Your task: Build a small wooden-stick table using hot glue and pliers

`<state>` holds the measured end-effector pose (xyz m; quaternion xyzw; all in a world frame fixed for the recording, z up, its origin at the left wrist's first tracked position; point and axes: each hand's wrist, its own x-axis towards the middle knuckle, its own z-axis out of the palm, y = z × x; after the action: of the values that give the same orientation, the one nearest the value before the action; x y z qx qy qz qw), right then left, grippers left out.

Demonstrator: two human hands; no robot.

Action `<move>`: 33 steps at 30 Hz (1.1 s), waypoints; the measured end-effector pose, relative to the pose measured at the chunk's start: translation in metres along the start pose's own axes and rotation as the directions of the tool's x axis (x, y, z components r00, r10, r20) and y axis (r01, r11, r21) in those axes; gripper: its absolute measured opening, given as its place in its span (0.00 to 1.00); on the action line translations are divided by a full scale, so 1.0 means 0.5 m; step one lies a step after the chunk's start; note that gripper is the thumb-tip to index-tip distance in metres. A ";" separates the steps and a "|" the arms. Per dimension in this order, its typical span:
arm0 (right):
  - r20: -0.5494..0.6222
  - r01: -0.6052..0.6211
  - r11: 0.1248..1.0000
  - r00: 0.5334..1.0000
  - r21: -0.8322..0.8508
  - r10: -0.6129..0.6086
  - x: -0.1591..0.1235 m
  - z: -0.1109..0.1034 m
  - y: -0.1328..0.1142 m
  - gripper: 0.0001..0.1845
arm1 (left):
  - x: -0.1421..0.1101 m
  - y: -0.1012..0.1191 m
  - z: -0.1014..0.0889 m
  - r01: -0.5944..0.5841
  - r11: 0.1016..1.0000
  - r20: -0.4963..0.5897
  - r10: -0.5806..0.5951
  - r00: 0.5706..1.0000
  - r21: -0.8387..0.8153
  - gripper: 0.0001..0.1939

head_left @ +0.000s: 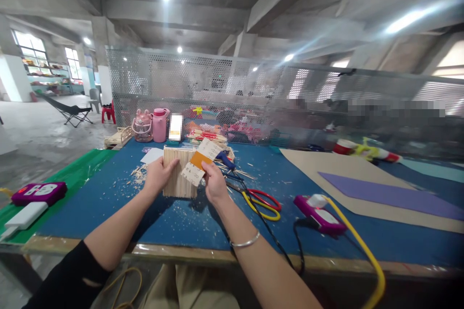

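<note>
My left hand [158,176] grips the left edge of a panel of thin wooden sticks [177,183] set side by side, its thumb across the front. In my right hand [214,181] is a piece of sandpaper [199,161], pale with printed marks and an orange-brown band, pinched between thumb and fingers. It overlaps the panel's right side, though whether the two touch I cannot tell. Behind my right hand lies a blue glue gun [226,160]. Scissors [263,204] with red and yellow handles rest to the right.
Wood scraps [139,174] litter the blue table [108,212]. Loose sticks [206,135], a pink bottle [158,125] and a pink jug [142,125] stand at the back before a perforated metal screen [163,77]. Purple power sockets [319,215] with cables and a purple sheet [384,195] lie rightward.
</note>
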<state>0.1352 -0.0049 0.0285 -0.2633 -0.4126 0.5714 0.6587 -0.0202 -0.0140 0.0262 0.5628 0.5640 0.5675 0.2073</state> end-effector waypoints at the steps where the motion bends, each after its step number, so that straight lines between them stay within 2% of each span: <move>1: -0.010 0.001 1.000 1.000 -0.005 -0.001 0.000 -0.001 0.001 0.13 | -0.003 0.004 -0.004 -0.014 0.996 -0.031 0.017 0.999 0.093 0.23; 3: -0.007 -0.011 1.000 1.000 0.004 0.011 0.001 -0.002 0.000 0.13 | -0.005 0.015 -0.015 -0.076 0.954 -0.126 0.116 0.985 0.289 0.26; 5: 0.010 -0.034 0.999 0.999 0.030 0.034 0.001 -0.002 -0.002 0.13 | -0.002 0.024 -0.026 -0.212 0.880 -0.195 0.318 0.928 0.426 0.31; 7: 0.025 -0.055 0.997 0.998 0.053 0.053 0.001 -0.001 -0.004 0.13 | 0.006 0.031 -0.036 -0.401 0.791 -0.152 0.516 0.843 0.462 0.28; 9: 0.040 -0.063 0.996 0.997 0.061 0.061 0.001 -0.001 -0.006 0.12 | 0.014 0.037 -0.043 -0.530 0.715 -0.046 0.614 0.788 0.455 0.16; 11: 0.055 -0.061 0.997 0.997 0.056 0.057 0.001 -0.002 -0.005 0.12 | 0.019 0.042 -0.048 -0.574 0.688 0.020 0.633 0.774 0.444 0.10; 16: 0.043 -0.039 0.997 0.998 0.064 0.037 0.001 -0.004 -0.002 0.12 | 0.018 0.055 -0.045 -0.602 0.592 0.071 0.679 0.731 0.535 0.13; 18: 0.042 -0.043 0.996 0.998 0.076 0.040 0.001 -0.005 -0.002 0.12 | 0.019 0.056 -0.041 -0.583 0.556 0.076 0.682 0.727 0.592 0.14; 21: 0.041 -0.046 0.996 0.998 0.082 0.043 0.002 -0.006 -0.001 0.10 | 0.024 0.052 -0.036 -0.556 0.545 0.047 0.686 0.726 0.628 0.15; 25: 0.034 -0.054 0.993 0.998 0.104 0.051 0.005 -0.006 0.002 0.08 | 0.031 0.036 -0.035 -0.592 0.581 -0.001 0.714 0.700 0.559 0.14; 30: 0.018 -0.081 0.986 0.997 0.145 0.079 0.006 -0.003 0.002 0.07 | 0.022 0.006 -0.033 -0.666 0.526 0.004 0.783 0.622 0.528 0.13; 33: 0.021 -0.085 0.985 0.996 0.152 0.083 0.005 -0.001 0.003 0.08 | 0.012 -0.005 -0.030 -0.607 0.557 -0.081 0.771 0.632 0.567 0.14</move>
<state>0.1349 -0.0023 0.0277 -0.2252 -0.3609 0.6305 0.6492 -0.0359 -0.0142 0.0301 0.6722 0.4428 0.5235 -0.2795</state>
